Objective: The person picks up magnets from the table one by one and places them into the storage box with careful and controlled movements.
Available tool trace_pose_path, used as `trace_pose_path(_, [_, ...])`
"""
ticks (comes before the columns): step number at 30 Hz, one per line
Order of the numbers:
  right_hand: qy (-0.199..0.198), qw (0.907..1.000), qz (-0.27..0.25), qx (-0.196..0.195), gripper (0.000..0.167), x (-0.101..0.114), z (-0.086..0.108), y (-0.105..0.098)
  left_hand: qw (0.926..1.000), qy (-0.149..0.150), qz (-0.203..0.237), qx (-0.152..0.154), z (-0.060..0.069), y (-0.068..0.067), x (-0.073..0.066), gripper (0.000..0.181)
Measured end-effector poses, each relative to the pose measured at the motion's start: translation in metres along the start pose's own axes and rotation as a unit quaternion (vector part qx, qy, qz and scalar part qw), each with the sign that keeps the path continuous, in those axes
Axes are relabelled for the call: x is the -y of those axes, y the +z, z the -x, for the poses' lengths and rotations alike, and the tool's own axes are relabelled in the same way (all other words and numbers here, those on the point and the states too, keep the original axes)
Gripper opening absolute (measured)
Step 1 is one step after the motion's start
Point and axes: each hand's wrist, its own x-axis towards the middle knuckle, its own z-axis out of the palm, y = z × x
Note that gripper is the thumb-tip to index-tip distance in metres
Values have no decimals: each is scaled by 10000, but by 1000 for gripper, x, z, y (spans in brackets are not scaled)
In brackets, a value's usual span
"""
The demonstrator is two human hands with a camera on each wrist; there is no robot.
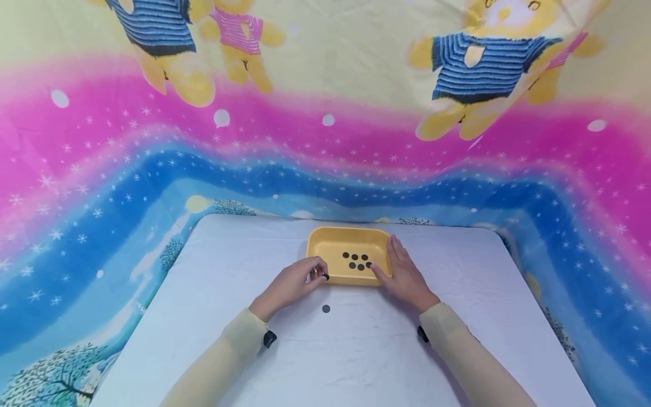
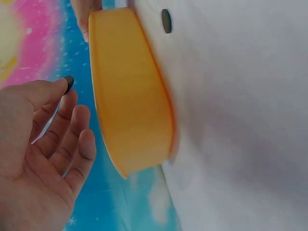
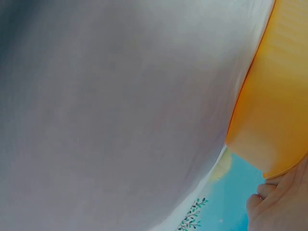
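Between thumb and index fingertip, my left hand (image 1: 297, 278) pinches a small black disc (image 2: 70, 84), just at the front-left rim of a yellow plastic tray (image 1: 348, 236). Its other fingers are loosely bent and hold nothing. Several more black discs (image 1: 354, 257) lie flat on the tray's floor. My right hand (image 1: 404, 277) holds the tray at its front-right corner, the thumb over the front rim and the fingers along the right side. On the table in front of the tray lies a loose black disc (image 1: 326, 308).
A white cloth covers the table (image 1: 452, 254). Behind it and at both sides hangs a printed curtain (image 1: 325, 147) with bears and snowflakes. The tray stands near the table's far edge.
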Motion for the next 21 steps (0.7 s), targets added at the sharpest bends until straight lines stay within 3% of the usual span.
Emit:
trace_pose_path(10, [10, 10000, 37, -11, 102, 0, 0, 0, 9999, -34, 160, 37, -28, 3, -2, 9])
trace_pose_path(21, [-143, 9998, -56, -129, 103, 0, 1, 0, 9998, -51, -120, 145, -52, 7, 3, 6])
